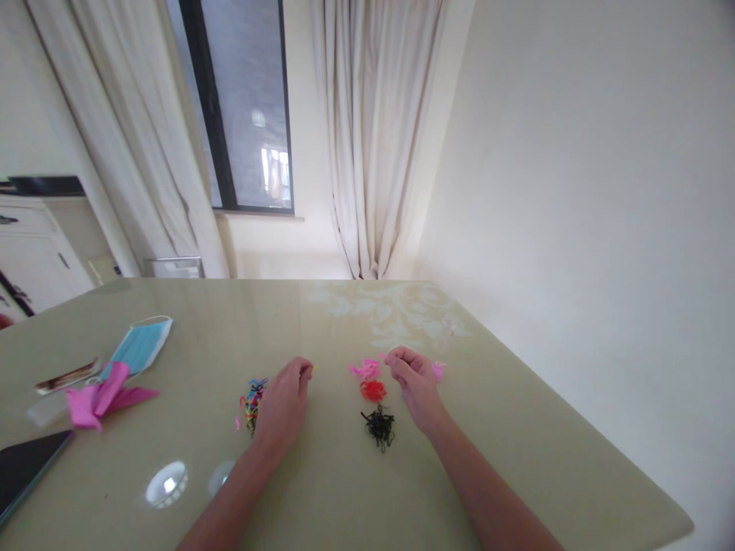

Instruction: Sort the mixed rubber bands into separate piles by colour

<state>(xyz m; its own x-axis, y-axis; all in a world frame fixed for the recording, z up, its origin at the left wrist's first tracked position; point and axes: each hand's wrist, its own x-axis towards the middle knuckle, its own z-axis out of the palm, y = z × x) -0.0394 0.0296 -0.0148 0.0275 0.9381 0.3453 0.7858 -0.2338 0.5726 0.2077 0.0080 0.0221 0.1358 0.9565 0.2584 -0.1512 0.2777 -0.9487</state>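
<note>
My left hand [285,402] is closed in a pinch, with a bit of a yellow rubber band [314,369] showing at its fingertips. Beside and partly under that hand lies a mixed-colour pile of small rubber bands [251,404]. My right hand [414,380] is also pinched, its fingertips just right of a pink rubber band pile [366,370]; a pink speck shows by the fingertips, but whether they hold it is unclear. Below the pink pile are a red pile [373,391] and a black pile [379,427]. Another pink bunch [439,371] is partly hidden behind my right hand.
On the table's [321,490] left side lie a blue face mask [141,346], a folded pink paper shape [103,399], a slim packet [67,376] and a dark flat device [28,467]. A white wall [586,229] runs along the right edge.
</note>
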